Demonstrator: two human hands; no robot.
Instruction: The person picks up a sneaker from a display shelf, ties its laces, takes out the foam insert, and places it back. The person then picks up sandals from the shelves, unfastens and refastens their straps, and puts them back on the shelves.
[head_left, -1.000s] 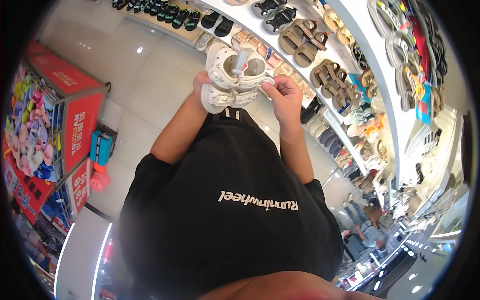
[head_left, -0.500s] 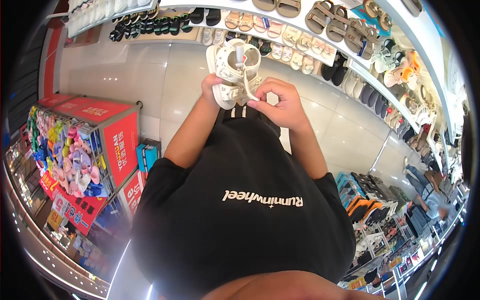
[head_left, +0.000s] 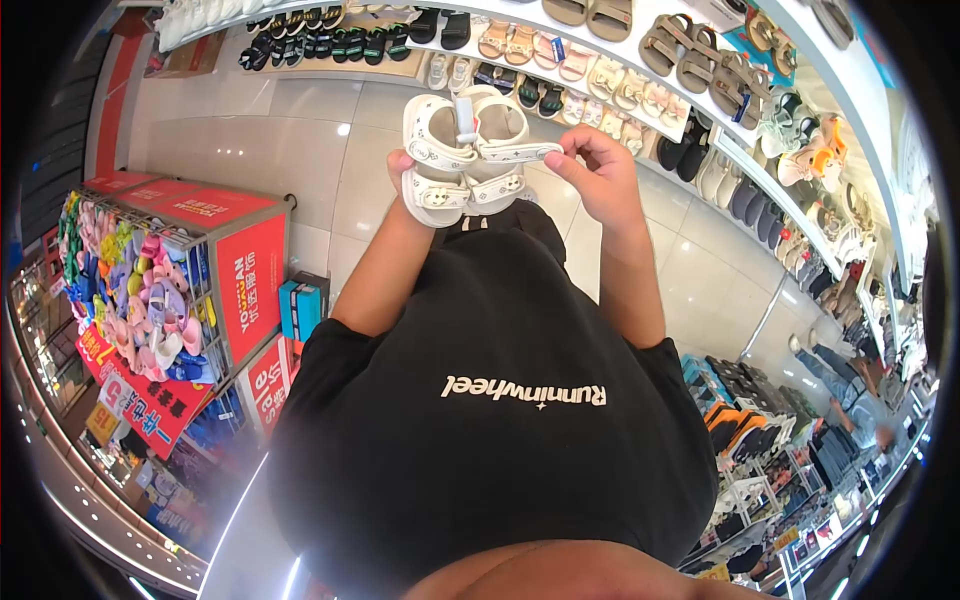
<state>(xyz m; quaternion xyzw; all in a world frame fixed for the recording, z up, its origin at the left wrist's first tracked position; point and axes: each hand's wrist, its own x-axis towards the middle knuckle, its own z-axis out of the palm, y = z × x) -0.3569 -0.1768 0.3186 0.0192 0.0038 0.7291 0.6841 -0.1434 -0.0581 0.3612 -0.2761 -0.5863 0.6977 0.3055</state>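
Note:
A pair of white sandals (head_left: 434, 192) with small dark prints is held up in front of my chest. My left hand (head_left: 399, 170) grips the pair from its left side, most of the fingers hidden behind the soles. From the right-hand sandal an unfastened strap (head_left: 522, 152) stretches out to the right. Its free end is pinched between the thumb and fingers of my right hand (head_left: 603, 178). A pale tag (head_left: 464, 118) stands between the two sandals near their upper straps.
Ahead and to the right, curved white shelves (head_left: 660, 112) carry rows of sandals and shoes. On the left stands a red promotional bin (head_left: 255, 285) with a rack of colourful clogs (head_left: 150, 300). A blue box (head_left: 304, 308) is beside it. Another person (head_left: 858, 405) is at the far right.
The strap has been drawn out to the right by my right hand and now lies nearly level. The sandals have turned, spread slightly apart and moved a little left and down.

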